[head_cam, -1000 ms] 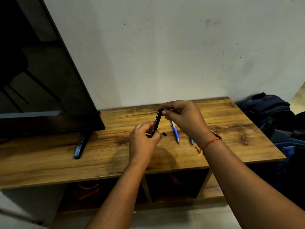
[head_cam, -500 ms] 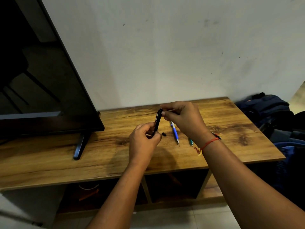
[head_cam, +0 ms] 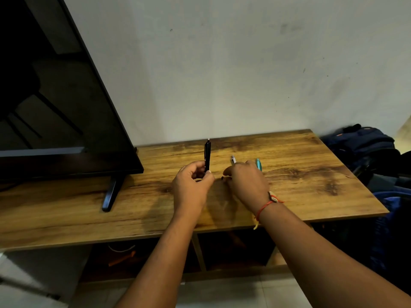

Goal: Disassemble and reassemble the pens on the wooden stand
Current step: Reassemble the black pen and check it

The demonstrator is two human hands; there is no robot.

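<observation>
Our left hand [head_cam: 192, 185] is clamped on the lower end of the black pen [head_cam: 207, 155], holding it upright above the counter [head_cam: 311, 174]. Our right hand [head_cam: 246, 183] rests low on the wood just right of it, fingers curled toward a small black piece [head_cam: 222, 178]; we cannot tell whether they have closed on it. Beyond the right hand lie a blue pen [head_cam: 233, 160] and a teal pen [head_cam: 258, 164], side by side. A television [head_cam: 66, 107] stands at the far left, bags [head_cam: 364, 147] off the right edge. We judge the risk to be the tiny piece: a clumsy pinch could flick it off the near edge, and the upright pen could spill loose parts if tilted.
</observation>
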